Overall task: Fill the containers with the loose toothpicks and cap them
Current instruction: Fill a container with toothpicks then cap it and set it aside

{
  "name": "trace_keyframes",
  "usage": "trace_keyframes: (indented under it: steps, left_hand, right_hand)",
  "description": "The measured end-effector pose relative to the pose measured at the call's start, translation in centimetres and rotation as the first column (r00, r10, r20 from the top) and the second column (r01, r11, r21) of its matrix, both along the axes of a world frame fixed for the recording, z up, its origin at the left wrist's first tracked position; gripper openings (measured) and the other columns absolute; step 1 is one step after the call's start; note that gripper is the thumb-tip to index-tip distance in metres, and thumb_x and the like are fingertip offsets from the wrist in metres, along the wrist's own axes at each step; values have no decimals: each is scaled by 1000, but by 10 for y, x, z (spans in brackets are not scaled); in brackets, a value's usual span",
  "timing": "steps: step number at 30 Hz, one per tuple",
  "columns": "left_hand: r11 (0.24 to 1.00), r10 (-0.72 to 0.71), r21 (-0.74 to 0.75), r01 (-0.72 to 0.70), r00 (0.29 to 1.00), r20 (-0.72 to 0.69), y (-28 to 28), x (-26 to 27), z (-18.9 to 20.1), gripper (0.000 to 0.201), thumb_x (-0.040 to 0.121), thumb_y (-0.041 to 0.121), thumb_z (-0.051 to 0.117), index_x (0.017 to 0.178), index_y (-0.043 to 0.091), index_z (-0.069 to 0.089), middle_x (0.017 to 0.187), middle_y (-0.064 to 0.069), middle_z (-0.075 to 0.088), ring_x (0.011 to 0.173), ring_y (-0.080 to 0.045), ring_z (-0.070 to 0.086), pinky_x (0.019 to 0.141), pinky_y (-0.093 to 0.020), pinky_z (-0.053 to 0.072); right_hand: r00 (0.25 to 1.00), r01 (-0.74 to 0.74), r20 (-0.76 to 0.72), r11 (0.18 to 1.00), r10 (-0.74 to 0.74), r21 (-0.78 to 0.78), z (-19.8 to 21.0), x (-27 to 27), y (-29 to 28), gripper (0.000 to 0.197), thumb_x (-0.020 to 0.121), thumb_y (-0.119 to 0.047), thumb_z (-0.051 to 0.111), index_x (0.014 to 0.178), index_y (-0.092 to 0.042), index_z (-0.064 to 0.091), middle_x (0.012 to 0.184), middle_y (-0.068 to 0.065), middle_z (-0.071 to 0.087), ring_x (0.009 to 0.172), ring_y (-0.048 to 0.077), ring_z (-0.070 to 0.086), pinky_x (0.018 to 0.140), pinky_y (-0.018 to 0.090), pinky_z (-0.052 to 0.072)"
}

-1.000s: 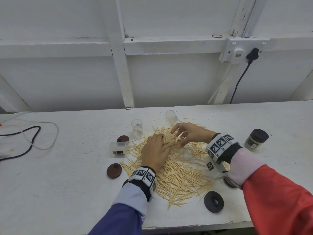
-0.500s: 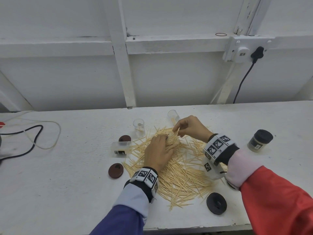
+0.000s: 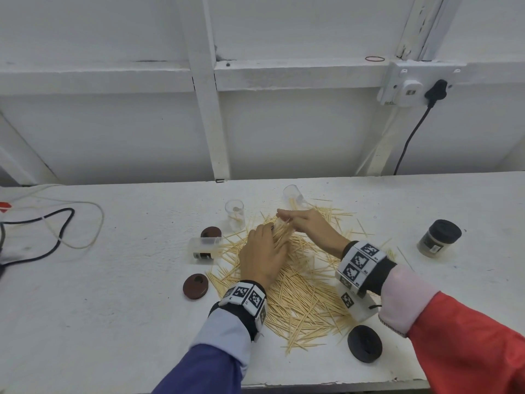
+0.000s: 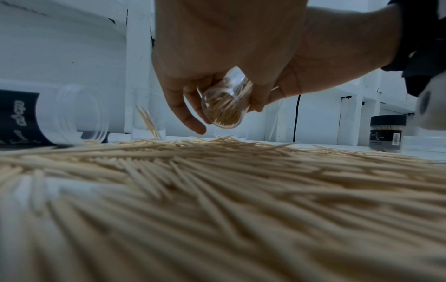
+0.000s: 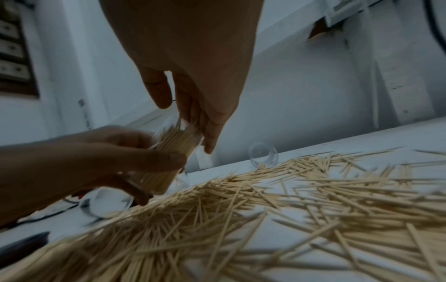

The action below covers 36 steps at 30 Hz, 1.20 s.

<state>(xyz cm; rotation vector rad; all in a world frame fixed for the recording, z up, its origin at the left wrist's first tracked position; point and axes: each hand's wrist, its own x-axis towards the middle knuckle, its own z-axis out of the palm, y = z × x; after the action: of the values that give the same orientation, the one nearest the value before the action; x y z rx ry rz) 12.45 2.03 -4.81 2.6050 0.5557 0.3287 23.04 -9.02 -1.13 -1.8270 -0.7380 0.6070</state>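
My left hand grips a clear container nearly full of toothpicks, tilted above the loose toothpick pile. My right hand reaches in from the right. Its straight fingers touch the toothpick ends sticking out of the container's mouth. An upright clear container holds a few toothpicks. Another clear container leans at the pile's far edge. A labelled container lies on its side to the left.
Two brown lids lie left of the pile, and a black lid near the table's front edge. A capped container stands to the right. Cables trail at far left. A white wall runs behind.
My right hand brought a bunch of toothpicks to the container in my left hand, and its fingers have straightened at the mouth. The left hand stayed over the pile.
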Motion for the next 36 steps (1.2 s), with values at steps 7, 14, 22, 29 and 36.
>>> trace_keyframes:
  steps: [7, 14, 22, 29, 36]
  left_hand:
    - [997, 0, -77, 3, 999, 36, -1, -1, 0, 60, 95, 56, 46, 138, 15, 40, 132, 2, 51, 120, -16, 46, 87, -37, 44]
    - [995, -28, -98, 33, 998, 53, -3, -2, 3, 60, 95, 54, 48, 139, 15, 39, 133, 0, 51, 122, -16, 46, 90, -37, 45]
    - [990, -110, -74, 117, 990, 91, -4, -2, 3, 63, 94, 53, 51, 142, 15, 37, 137, 3, 48, 123, -13, 44, 91, -32, 42]
    - [994, -81, -68, 87, 992, 96, -4, -2, 2, 60, 94, 51, 52, 141, 16, 38, 133, 2, 51, 121, -14, 46, 86, -30, 42]
    - [995, -64, -75, 73, 992, 108, -4, 0, 0, 58, 94, 50, 52, 142, 21, 36, 136, 4, 48, 122, -13, 43, 83, -32, 45]
  right_hand:
    - [989, -58, 132, 995, 69, -80, -5, -7, -7, 49, 100, -26, 51, 148, -21, 39, 142, -1, 51, 128, 14, 51, 110, 32, 38]
    - [999, -29, 37, 999, 27, 36, -8, -6, -6, 46, 102, -29, 45, 145, -13, 42, 147, -3, 45, 136, 6, 40, 116, 26, 30]
    - [991, 125, 29, 989, -127, 79, -10, 2, -8, 36, 98, -17, 56, 133, -12, 57, 125, 2, 64, 110, 11, 62, 80, 14, 52]
    - [986, -16, -164, 1000, 13, -22, -1, -12, -8, 57, 101, -49, 32, 151, -22, 32, 155, -4, 31, 140, 14, 33, 97, 28, 45]
    - [999, -49, -18, 999, 49, -10, 10, 0, -12, 43, 89, -25, 70, 128, -12, 59, 115, 6, 64, 95, 11, 67, 72, 33, 60]
